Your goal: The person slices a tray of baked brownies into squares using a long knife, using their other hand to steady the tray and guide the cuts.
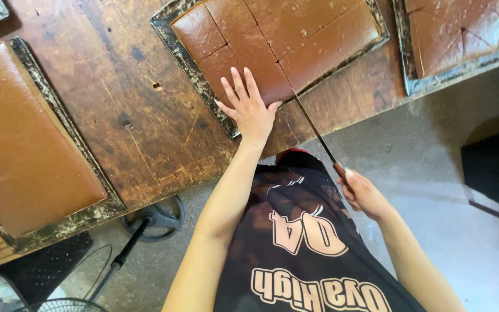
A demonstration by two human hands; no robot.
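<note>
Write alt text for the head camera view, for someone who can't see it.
A left hand presses flat on a tray of brown cake while the right hand draws a long knife through it, on a worn wooden table.

Worn, scratched wood desk; crusted, rough dark metal trays; smooth, glossy brown slab; thin metal knife blade, wooden handle.

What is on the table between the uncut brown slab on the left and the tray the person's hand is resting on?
Nothing: the head view shows only bare, scarred wooden table between the uncut slab and the tray of cut cake under the left hand.
</note>
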